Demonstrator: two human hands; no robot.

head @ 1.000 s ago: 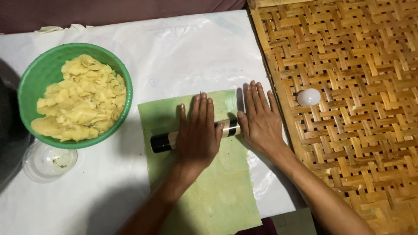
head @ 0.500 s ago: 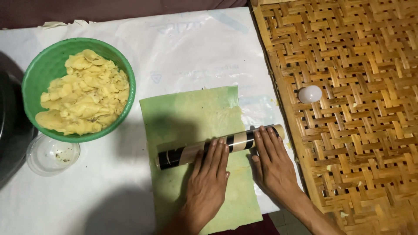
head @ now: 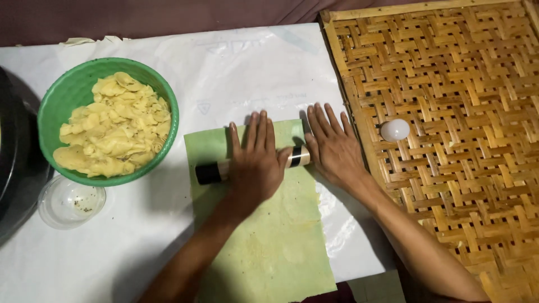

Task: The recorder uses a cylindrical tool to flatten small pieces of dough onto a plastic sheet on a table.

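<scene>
A dark round vessel [head: 10, 163] is showing only partly at the far left edge. Just right of it, a green plastic bowl [head: 62, 95] is holding a heap of pale yellow dough pieces [head: 109, 134], and a small clear plastic lid [head: 70, 201] is lying near the bowl's near side. All of this is sitting on a white plastic sheet [head: 224, 62] that is covering the table.

Toward the middle, a light green flattened sheet of dough [head: 269, 247] is stretching from the centre to the near edge. A cylindrical roller with black and cream bands [head: 210, 172] is lying crosswise on its far end. The left hand [head: 255, 165] is pressing flat on the roller's middle, fingers straight and close together, not gripping. The right hand [head: 334, 147] is lying flat with fingers slightly spread, its palm edge touching the roller's right end.

At the right, a woven bamboo tray [head: 466, 185] is filling the scene, with a small white egg-shaped object [head: 395, 129] resting on it.
</scene>
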